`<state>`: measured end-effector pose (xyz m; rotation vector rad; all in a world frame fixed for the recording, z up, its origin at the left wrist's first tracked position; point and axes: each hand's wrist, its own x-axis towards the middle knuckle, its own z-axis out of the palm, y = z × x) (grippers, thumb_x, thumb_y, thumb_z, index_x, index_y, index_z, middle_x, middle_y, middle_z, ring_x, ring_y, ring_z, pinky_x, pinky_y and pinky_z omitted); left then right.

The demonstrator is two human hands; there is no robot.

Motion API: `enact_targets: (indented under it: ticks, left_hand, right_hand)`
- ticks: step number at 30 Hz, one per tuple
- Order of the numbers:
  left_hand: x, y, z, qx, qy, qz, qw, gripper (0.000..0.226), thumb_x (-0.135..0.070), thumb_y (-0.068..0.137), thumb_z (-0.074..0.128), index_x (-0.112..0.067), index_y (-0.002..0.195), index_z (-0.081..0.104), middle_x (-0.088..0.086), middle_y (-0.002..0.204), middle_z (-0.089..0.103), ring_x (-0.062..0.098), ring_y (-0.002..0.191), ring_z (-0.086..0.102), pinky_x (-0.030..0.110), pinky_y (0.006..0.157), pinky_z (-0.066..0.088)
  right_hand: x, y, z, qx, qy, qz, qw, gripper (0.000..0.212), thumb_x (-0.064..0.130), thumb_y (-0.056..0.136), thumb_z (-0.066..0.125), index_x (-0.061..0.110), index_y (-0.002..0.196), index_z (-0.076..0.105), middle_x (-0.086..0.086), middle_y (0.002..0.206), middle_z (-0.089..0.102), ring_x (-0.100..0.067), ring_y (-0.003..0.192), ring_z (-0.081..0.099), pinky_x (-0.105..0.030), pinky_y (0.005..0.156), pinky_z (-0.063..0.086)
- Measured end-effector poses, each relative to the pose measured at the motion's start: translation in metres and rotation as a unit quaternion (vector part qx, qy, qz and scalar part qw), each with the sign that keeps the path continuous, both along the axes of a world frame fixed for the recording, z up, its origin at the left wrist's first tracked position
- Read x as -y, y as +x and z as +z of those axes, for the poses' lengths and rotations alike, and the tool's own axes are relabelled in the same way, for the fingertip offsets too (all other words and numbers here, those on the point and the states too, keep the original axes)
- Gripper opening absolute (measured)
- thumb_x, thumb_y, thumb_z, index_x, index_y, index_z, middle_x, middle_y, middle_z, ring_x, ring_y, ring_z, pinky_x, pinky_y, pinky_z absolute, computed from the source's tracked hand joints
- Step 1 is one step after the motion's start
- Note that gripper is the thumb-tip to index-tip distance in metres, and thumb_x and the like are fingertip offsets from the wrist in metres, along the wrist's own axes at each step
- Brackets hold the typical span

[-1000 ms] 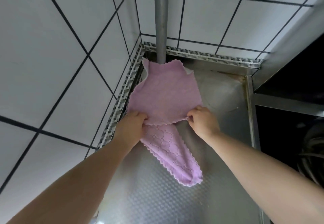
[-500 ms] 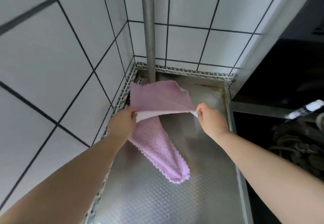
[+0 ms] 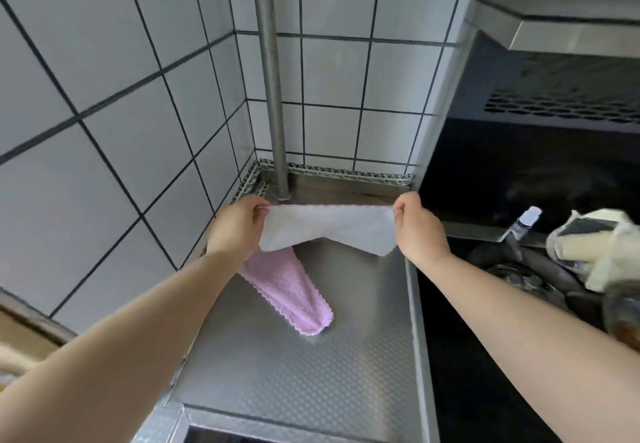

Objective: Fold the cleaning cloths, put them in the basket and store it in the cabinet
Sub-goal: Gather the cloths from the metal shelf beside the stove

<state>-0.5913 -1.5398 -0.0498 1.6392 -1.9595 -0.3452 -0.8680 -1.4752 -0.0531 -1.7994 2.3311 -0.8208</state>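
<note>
Left hand (image 3: 239, 226) and right hand (image 3: 417, 231) each pinch a top corner of the cleaning cloth (image 3: 325, 229), stretched taut mid-frame above the steel counter (image 3: 294, 373); a second, pink cloth (image 3: 287, 292) lies bunched on the counter just below. Judged early: no cloth looks neatly folded yet; basket and cabinet not visible, so folding, loading and storing all remain.

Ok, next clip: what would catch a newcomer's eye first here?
A cloth, white side facing the camera, is held stretched in mid-air in the middle of the picture, the left hand and right hand each pinching an upper corner. A folded pink cloth lies below on the steel counter, against the tiled corner.
</note>
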Motion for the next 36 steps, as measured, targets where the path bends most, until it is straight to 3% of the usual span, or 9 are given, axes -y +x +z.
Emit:
enact_targets:
  ticks: [4, 7, 11, 13, 17, 25, 31, 36]
  left_hand:
    - [-0.052, -0.012, 0.014, -0.059, -0.010, 0.018, 0.998, 0.021, -0.019, 0.092, 0.046, -0.016, 0.107, 0.061, 0.004, 0.097, 0.066, 0.022, 0.083, 0.055, 0.029, 0.066, 0.041]
    - [-0.090, -0.019, 0.020, -0.126, -0.023, 0.038, 0.991, 0.015, -0.024, 0.092, 0.052, -0.015, 0.102, 0.059, 0.000, 0.092, 0.061, 0.020, 0.085, 0.054, 0.028, 0.070, 0.040]
    - [-0.134, -0.021, 0.017, -0.150, -0.011, 0.046, 0.988, 0.012, -0.030, 0.092, 0.055, -0.018, 0.093, 0.056, -0.003, 0.085, 0.055, 0.016, 0.079, 0.050, 0.022, 0.056, 0.034]
    - [-0.154, -0.017, 0.007, -0.141, 0.003, 0.030, 0.990, 0.012, -0.028, 0.092, 0.055, -0.017, 0.090, 0.054, -0.004, 0.080, 0.053, 0.016, 0.075, 0.049, 0.019, 0.054, 0.032]
    - [-0.190, -0.008, -0.021, -0.113, 0.054, 0.007, 0.992, 0.014, -0.025, 0.090, 0.058, -0.012, 0.086, 0.054, -0.003, 0.072, 0.053, 0.018, 0.069, 0.049, 0.028, 0.053, 0.035]
    - [-0.227, 0.025, -0.073, -0.048, 0.161, 0.025, 0.986, 0.019, -0.031, 0.089, 0.061, -0.013, 0.092, 0.061, 0.000, 0.087, 0.061, 0.020, 0.084, 0.057, 0.026, 0.066, 0.036]
    - [-0.225, 0.037, -0.100, 0.066, 0.289, -0.046, 0.954, 0.015, -0.037, 0.091, 0.056, -0.022, 0.091, 0.058, -0.004, 0.094, 0.061, 0.015, 0.088, 0.055, 0.024, 0.070, 0.038]
    - [-0.211, 0.034, -0.117, 0.049, 0.281, -0.021, 0.958, 0.015, -0.033, 0.092, 0.055, -0.019, 0.095, 0.059, -0.002, 0.096, 0.062, 0.016, 0.085, 0.054, 0.024, 0.067, 0.037]
  right_hand:
    - [-0.056, -0.005, 0.019, 0.080, -0.029, 0.005, 0.996, 0.011, 0.017, 0.100, 0.030, 0.016, 0.098, 0.040, 0.000, 0.069, 0.052, -0.022, 0.065, 0.051, -0.035, 0.055, 0.036]
    - [-0.094, -0.011, 0.030, 0.081, -0.068, 0.029, 0.994, 0.014, 0.019, 0.100, 0.032, 0.014, 0.103, 0.044, -0.003, 0.077, 0.057, -0.022, 0.071, 0.055, -0.039, 0.062, 0.044]
    - [-0.138, -0.019, 0.029, 0.112, -0.064, 0.057, 0.990, 0.009, 0.020, 0.099, 0.035, 0.019, 0.100, 0.045, -0.004, 0.084, 0.061, -0.020, 0.076, 0.058, -0.039, 0.066, 0.047]
    - [-0.160, -0.021, 0.021, 0.119, -0.042, 0.067, 0.990, 0.009, 0.020, 0.099, 0.036, 0.019, 0.100, 0.045, -0.004, 0.085, 0.061, -0.020, 0.076, 0.057, -0.038, 0.065, 0.046]
    - [-0.199, -0.020, -0.010, 0.114, 0.016, 0.073, 0.991, 0.007, 0.019, 0.098, 0.038, 0.020, 0.099, 0.044, -0.007, 0.079, 0.061, -0.024, 0.071, 0.059, -0.042, 0.062, 0.046]
    - [-0.236, 0.000, -0.073, 0.182, 0.142, 0.092, 0.969, 0.006, 0.018, 0.097, 0.042, 0.021, 0.093, 0.046, -0.002, 0.079, 0.059, -0.012, 0.059, 0.048, -0.028, 0.055, 0.035]
    - [-0.236, 0.002, -0.099, 0.198, 0.214, 0.111, 0.950, 0.007, 0.019, 0.097, 0.046, 0.021, 0.091, 0.048, 0.001, 0.071, 0.057, -0.010, 0.054, 0.041, -0.023, 0.051, 0.031]
    - [-0.222, -0.007, -0.111, 0.212, 0.214, 0.083, 0.950, 0.007, 0.015, 0.092, 0.056, 0.019, 0.095, 0.051, -0.008, 0.080, 0.066, -0.014, 0.062, 0.051, -0.026, 0.056, 0.038]
